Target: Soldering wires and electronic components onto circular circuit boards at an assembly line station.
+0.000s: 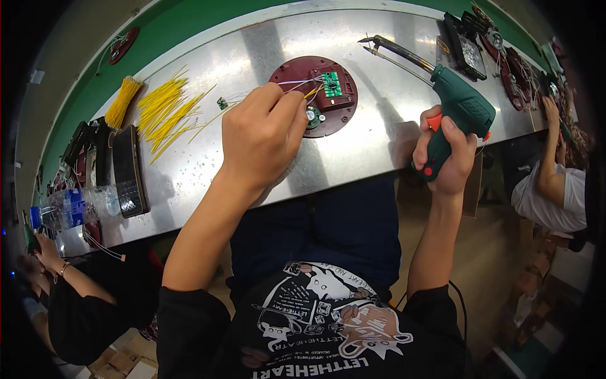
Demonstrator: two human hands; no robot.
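Observation:
My left hand [262,129] is closed in a pinch at the left side of a round dark-red housing [344,120] lying on the metal bench. A short stretch of yellow wire [311,93] shows between its fingertips and a small green circuit board [331,84] mounted in the housing; the fingertips themselves are partly hidden. Thin pale wires run beside the same fingers. Below the board sits a small round part [312,117]. In my right hand [451,151] is a green soldering gun [464,95], gripped by its handle, a finger at the red trigger. Its tip points up and left, away from the board.
Loose yellow wires [165,107] and a bundle of them [123,101] lie at the left, with a tiny circuit board [222,102] nearby. A plastic bottle [76,207] lies by a dark case [129,170]. More housings [514,76] are at the right. Co-workers sit on both sides.

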